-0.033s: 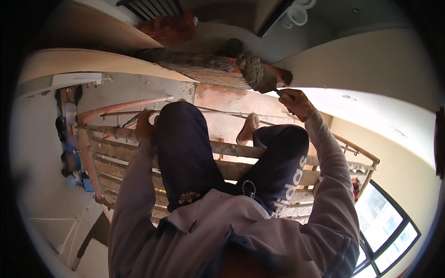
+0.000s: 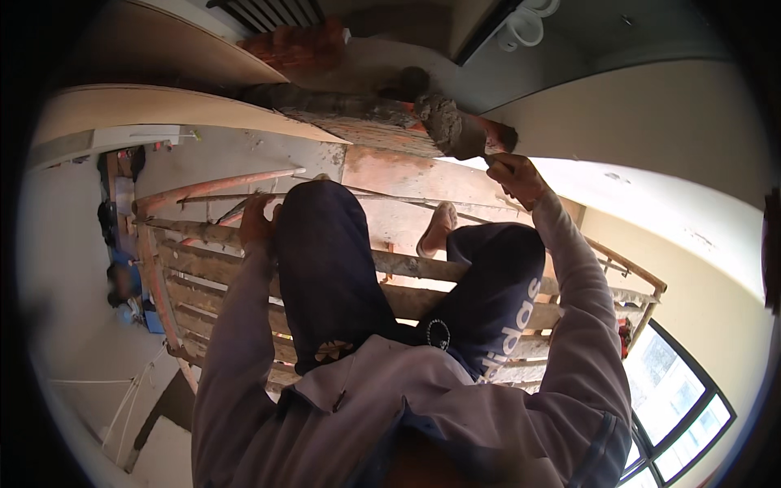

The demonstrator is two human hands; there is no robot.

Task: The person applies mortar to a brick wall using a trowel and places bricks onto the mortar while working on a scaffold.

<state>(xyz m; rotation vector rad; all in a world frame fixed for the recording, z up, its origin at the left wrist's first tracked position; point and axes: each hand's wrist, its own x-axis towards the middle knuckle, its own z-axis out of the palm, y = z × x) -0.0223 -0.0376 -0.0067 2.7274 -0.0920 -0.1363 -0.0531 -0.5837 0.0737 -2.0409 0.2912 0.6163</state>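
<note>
My right hand (image 2: pixel 519 180) is closed round the handle of a trowel (image 2: pixel 469 142), held out above the end of a low brick wall. A lump of wet grey mortar (image 2: pixel 440 120) covers the far part of the blade, next to the wall's top (image 2: pixel 350 106). I cannot tell whether the blade touches the bricks. Beside my left knee, my left hand (image 2: pixel 257 221) rests at the edge of a wooden plank (image 2: pixel 199 231); its thumb stands apart from the fingers and no tool shows in it.
I sit on a slatted plank platform (image 2: pixel 419 265) with gaps between boards and reddish poles (image 2: pixel 220 189) at its left. A pale board (image 2: pixel 187 110) lies alongside the wall, far left. A dark-framed window (image 2: pixel 679 398) is at right, and white cups or pots (image 2: pixel 521 31) are beyond the wall.
</note>
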